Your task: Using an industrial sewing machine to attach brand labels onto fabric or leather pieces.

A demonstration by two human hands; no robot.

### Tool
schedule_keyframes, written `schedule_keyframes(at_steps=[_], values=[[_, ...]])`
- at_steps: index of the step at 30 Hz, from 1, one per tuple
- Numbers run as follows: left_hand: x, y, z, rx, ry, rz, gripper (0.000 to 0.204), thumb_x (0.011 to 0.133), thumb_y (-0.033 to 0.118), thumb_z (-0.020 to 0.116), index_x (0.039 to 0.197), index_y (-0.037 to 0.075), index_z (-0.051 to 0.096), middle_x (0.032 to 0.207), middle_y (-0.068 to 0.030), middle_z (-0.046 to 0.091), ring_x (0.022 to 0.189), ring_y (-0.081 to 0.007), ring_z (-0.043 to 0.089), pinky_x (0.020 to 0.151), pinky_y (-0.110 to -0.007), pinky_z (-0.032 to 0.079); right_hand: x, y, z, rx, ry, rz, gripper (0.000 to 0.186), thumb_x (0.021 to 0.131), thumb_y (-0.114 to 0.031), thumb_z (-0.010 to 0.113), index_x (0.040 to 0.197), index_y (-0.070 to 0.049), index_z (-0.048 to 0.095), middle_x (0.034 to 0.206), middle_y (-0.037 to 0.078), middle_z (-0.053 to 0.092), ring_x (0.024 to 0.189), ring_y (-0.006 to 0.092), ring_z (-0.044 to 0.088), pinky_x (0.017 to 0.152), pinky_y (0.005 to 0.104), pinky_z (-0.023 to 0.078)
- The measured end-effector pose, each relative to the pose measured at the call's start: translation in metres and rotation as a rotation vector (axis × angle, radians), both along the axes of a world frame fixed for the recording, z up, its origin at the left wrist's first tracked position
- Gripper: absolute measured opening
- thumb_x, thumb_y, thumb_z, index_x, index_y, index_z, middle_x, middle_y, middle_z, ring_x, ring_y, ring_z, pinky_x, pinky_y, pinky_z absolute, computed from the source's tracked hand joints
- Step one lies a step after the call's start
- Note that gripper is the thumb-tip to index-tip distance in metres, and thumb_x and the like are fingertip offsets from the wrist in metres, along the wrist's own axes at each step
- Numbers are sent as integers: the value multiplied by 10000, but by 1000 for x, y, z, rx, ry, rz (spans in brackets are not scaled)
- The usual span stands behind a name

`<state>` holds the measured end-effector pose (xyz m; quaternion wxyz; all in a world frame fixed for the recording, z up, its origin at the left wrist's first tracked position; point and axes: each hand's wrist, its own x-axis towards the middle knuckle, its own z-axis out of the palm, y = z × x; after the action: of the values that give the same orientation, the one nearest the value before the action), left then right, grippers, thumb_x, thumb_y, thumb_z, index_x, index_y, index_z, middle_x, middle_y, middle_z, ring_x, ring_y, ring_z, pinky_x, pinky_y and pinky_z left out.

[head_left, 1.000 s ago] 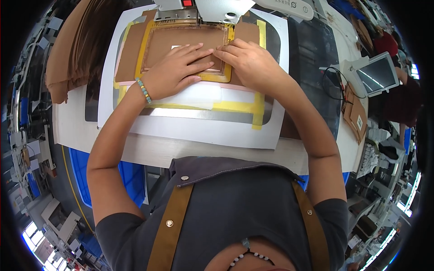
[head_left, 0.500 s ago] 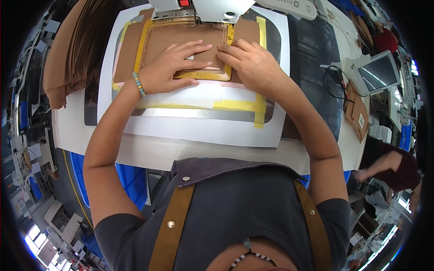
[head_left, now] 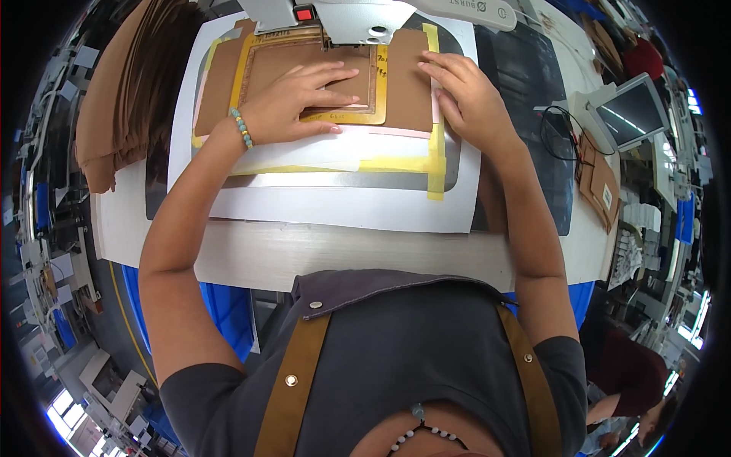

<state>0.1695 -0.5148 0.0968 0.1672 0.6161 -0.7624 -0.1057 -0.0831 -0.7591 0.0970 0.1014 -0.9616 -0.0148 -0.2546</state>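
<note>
My left hand [head_left: 293, 103] lies flat, fingers spread, across the brown panel inside a yellow rectangular frame [head_left: 380, 107], partly covering both. My right hand [head_left: 468, 99] has loosely bent, separated fingertips at the right edge of the brown sheet [head_left: 406, 80], by a yellow tape strip [head_left: 435, 184]. The white head of a machine [head_left: 354, 19] overhangs the frame's back edge; what lies under it is hidden. Beneath the work are a grey plate [head_left: 449, 171] with taped pale strips and a large white board [head_left: 350, 206].
Hanging brown sheets [head_left: 118, 99] fill the left side. A dark panel [head_left: 533, 65], a tilted screen [head_left: 630, 114], cables and brown pieces [head_left: 598, 194] are at the right. Blue bins [head_left: 228, 320] sit below the table [head_left: 304, 251]. A co-worker in dark red [head_left: 628, 362] is at lower right.
My right hand has moved right and upward from the frame's right side to the panel's edge. The left hand shifted slightly upward. The co-worker at right has moved toward the lower right.
</note>
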Motion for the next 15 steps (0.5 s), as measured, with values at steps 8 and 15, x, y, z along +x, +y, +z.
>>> schedule_keyframes(at_steps=[8,15], values=[[13,-20,0,-6,-67,37,493,947,379,782,1407,210,729,1645,-66,521,1520,-315,453,1237,-491,371,-2,-9,-8,98,-23,-62,305,966,-71,643,1252,-47,746,1384,91,693,1282,298,631,1068,412,538],[20,-33,3,106,-76,144,495,988,497,721,1406,232,735,1530,-106,631,1334,-296,592,1176,-453,432,-2,-12,-11,77,-42,-81,299,968,-74,649,1247,-44,750,1381,105,692,1287,305,626,1069,418,537]])
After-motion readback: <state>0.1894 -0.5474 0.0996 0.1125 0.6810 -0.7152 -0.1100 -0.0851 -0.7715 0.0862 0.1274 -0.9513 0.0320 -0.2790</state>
